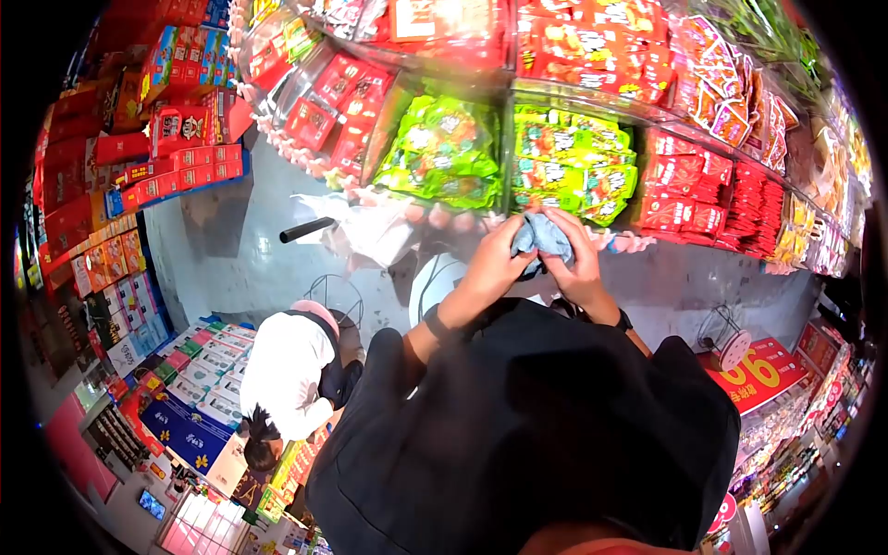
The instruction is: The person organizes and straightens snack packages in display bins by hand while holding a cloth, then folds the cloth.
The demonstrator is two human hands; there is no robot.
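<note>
A crumpled grey-blue cloth (546, 236) is bunched between my two hands, in front of my dark top. My left hand (499, 252) grips it from the left, its fingers curled around the folds. From the other side my right hand (578, 264) closes on it, thumb and fingers pressed in. Both hands are close to the pink-trimmed edge of a sweets display. Just beyond them lie bright green snack packets (569, 162) in a clear bin, with more green packets (442, 148) in the bin to the left. The cloth's underside is hidden.
Red packets (684, 190) fill bins at the right. A white plastic bag (370, 227) hangs by the display edge, near a black tube (306, 230). A person in white (289, 370) sits at lower left beside stacked boxes. A round stool (735, 350) stands at right.
</note>
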